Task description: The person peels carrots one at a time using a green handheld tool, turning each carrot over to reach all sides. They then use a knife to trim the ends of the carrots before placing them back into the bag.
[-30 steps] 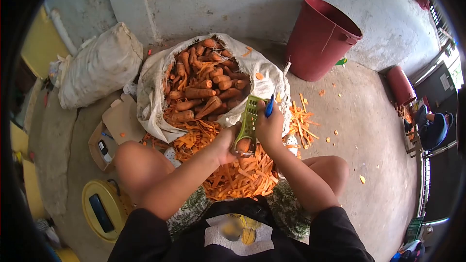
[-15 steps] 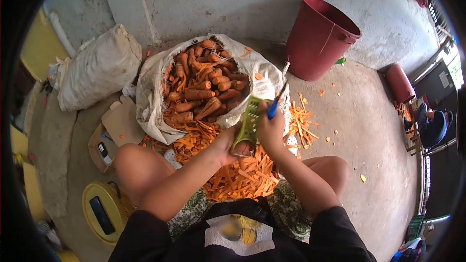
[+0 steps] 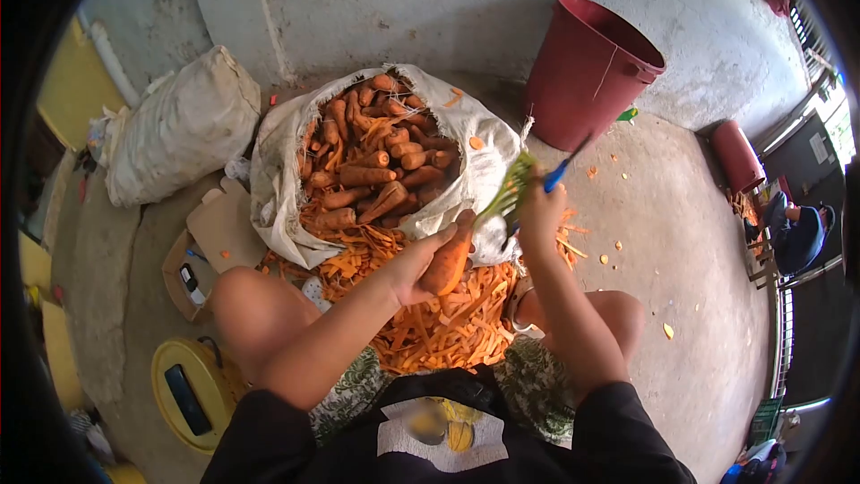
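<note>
My left hand (image 3: 414,269) is closed round a carrot (image 3: 448,266) with bright orange bare flesh and a darker upper end. In my right hand (image 3: 540,215), just up and to the right, are a green perforated grater-like peeler (image 3: 509,186), blurred by motion, and a knife (image 3: 555,177) with a blue handle, its blade pointing up and right. Beneath both hands lies a heap of carrot peelings (image 3: 439,336) between the legs. Beyond them, an open white sack (image 3: 276,188) is full of unpeeled carrots (image 3: 367,175), with peelings strewn at its mouth.
A tall red bin (image 3: 582,81) stands by the wall, behind right. At the left are a closed white sack (image 3: 188,125), a cardboard box (image 3: 228,224) and a yellow bucket (image 3: 166,376) with a phone (image 3: 186,399) on its lid. A person (image 3: 797,233) sits far right.
The green peeler and knife have moved up and right, away from the carrot, with my right hand. The carrot now shows a bright orange side in my left hand.
</note>
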Demonstrator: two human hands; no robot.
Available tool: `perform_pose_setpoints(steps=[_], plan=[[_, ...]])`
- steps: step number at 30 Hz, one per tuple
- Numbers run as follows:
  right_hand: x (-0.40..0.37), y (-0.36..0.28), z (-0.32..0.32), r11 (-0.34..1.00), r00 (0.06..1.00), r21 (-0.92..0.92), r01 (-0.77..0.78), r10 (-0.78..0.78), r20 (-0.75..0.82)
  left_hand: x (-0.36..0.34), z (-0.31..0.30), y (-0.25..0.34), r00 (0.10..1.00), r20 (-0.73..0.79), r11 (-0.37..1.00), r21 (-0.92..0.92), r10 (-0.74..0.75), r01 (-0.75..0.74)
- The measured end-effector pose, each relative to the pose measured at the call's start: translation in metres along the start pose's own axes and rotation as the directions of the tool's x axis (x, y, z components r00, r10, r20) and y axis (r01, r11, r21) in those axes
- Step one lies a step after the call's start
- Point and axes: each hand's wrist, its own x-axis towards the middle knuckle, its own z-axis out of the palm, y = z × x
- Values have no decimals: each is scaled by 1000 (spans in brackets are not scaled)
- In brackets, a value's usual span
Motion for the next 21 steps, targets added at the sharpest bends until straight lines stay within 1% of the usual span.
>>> perform_pose_setpoints(steps=[1, 2, 3, 4, 5, 6, 8, 9, 11, 12, 13, 14, 15, 16, 17, 18, 20, 21], plan=[[-18, -1, 8, 994, 995, 111, 7, -18, 101, 3, -4, -2, 996, 78, 998, -48, 31, -28], [-34, -1, 14, 992, 980, -38, 120, -112, 166, 7, -9, -5, 996, 79, 998, -50, 30, -26], [-50, -10, 18, 970, 958, -106, 218, -192, 211, 9, -14, -7, 995, 95, 997, -76, 21, -14], [-60, -13, 21, 918, 931, -215, 334, -285, 230, 9, -16, -7, 994, 110, 995, -101, 12, -1], [-62, -12, 23, 914, 933, -243, 325, -268, 240, 10, -14, -8, 999, 26, 997, -69, 24, -22], [-63, -11, 24, 908, 934, -271, 319, -253, 251, 12, -15, -10, 999, 26, 997, -68, 23, -21], [-57, -9, 25, 899, 938, -301, 317, -251, 239, 16, -20, -14, 994, 80, 997, -35, 73, -71], [-52, -6, 24, 889, 942, -332, 315, -249, 225, 10, -15, -10, 994, 79, 997, -35, 72, -70], [-17, 15, 16, 931, 984, -319, 179, -164, 74, -5, 1, 1, 998, 6, 991, 119, -67, 66], [11, 26, 4, 945, 979, -268, 186, -202, -32, -5, -1, -8, 992, 99, 990, 123, -78, 66], [37, 36, -8, 928, 969, -344, 145, -203, -139, -18, 18, -4, 997, 24, 993, 94, -69, 66], [54, 43, -20, 909, 960, -407, 86, -185, -210, -31, 37, 0, 997, -52, 996, 66, -59, 62], [55, 32, -22, 993, 976, -110, -37, 12, -218, -25, 28, 0, 997, -53, 996, 68, -56, 60], [47, 23, -19, 994, 977, -108, -35, 11, -214, -15, 13, -2, 999, 28, 999, 11, -40, 40], [34, 16, -15, 997, 990, -80, 12, -23, -142, -7, -1, -4, 994, 109, 999, -48, -19, 24], [19, 9, -10, 997, 996, -50, 55, -59, -71, -4, -5, -2, 994, 110, 999, -50, -16, 21], [-22, -6, 8, 996, 992, 0, 85, -85, 92, -1, -9, 1, 984, 179, 995, -93, -12, 29], [-37, -4, 14, 989, 983, -62, 131, -122, 139, 2, 2, -3, 997, -61, 991, -116, 53, -59]])
